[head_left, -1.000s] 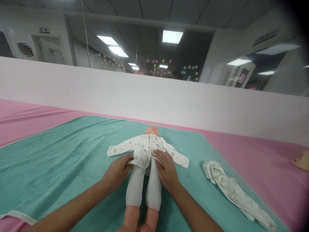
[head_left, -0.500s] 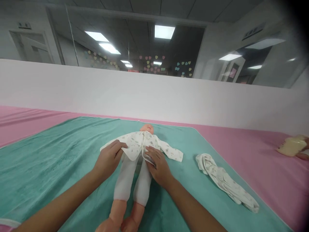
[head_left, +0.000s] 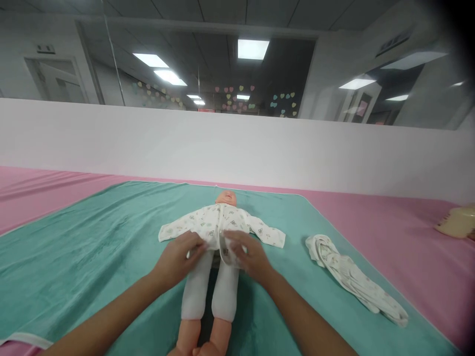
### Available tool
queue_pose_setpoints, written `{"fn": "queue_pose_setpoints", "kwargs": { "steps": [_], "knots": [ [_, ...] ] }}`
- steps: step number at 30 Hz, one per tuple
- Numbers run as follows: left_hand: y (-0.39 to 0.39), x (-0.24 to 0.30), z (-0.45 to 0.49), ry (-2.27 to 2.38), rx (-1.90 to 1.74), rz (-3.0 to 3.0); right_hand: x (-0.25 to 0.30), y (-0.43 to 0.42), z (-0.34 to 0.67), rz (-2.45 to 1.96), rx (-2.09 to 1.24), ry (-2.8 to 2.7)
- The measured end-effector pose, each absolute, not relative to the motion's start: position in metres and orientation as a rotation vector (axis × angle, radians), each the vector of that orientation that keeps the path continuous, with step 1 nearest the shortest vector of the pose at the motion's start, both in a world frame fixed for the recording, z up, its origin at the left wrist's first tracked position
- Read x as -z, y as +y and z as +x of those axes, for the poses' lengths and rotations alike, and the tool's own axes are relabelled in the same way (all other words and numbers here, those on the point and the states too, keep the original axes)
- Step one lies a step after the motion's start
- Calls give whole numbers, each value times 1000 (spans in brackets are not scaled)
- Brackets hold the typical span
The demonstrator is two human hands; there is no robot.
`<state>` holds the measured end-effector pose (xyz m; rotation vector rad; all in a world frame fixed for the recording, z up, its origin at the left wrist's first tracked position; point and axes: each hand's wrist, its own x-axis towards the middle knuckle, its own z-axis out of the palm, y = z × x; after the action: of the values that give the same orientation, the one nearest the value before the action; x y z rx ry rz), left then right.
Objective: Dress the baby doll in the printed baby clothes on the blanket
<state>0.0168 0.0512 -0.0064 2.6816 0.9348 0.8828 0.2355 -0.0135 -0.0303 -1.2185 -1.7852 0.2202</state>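
A baby doll (head_left: pixel 225 198) lies on its back on a green blanket, its head away from me and its feet toward me. It wears a white printed baby shirt (head_left: pixel 200 222) with the sleeves spread out, and white fabric covers its upper legs (head_left: pixel 193 291). At the shirt's lower hem on the left, my left hand (head_left: pixel 181 259) has its thumb and fingers pinched together on the edge. My right hand (head_left: pixel 254 254) grips the right front flap near the middle opening and lifts it; these fingers and the flap are a little blurred.
A rumpled white printed garment (head_left: pixel 352 277) lies on the green blanket (head_left: pixel 92 252) to the right. Pink fabric (head_left: pixel 401 232) surrounds the blanket. At the far right edge is a pale yellow object (head_left: pixel 458 221) beside part of another person's hand. A white wall (head_left: pixel 222 143) stands behind.
My left hand has moved right along the hem toward the shirt's middle. My right hand has raised the right flap. The left sleeve now lies in view, and the doll's legs are straighter.
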Motion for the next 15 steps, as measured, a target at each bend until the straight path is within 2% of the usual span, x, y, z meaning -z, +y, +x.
{"fn": "queue_pose_setpoints", "kwargs": {
  "steps": [4, 6, 8, 11, 15],
  "knots": [
    [99, 13, -1, 1371, -978, 2251, 45, 4, 312, -1710, -37, -1237],
    [133, 22, -13, 1604, -892, 2195, 56, 6, 354, -2042, 91, -1061],
    [164, 33, -24, 1799, -726, 2136, 65, 4, 384, -2265, -3, -981],
    [195, 44, -34, 1849, -530, 2059, 74, 1, 404, -2292, -211, -986],
    [209, 51, -46, 1860, -520, 2013, 78, 5, 406, -2122, -351, -1045]
  ]
}}
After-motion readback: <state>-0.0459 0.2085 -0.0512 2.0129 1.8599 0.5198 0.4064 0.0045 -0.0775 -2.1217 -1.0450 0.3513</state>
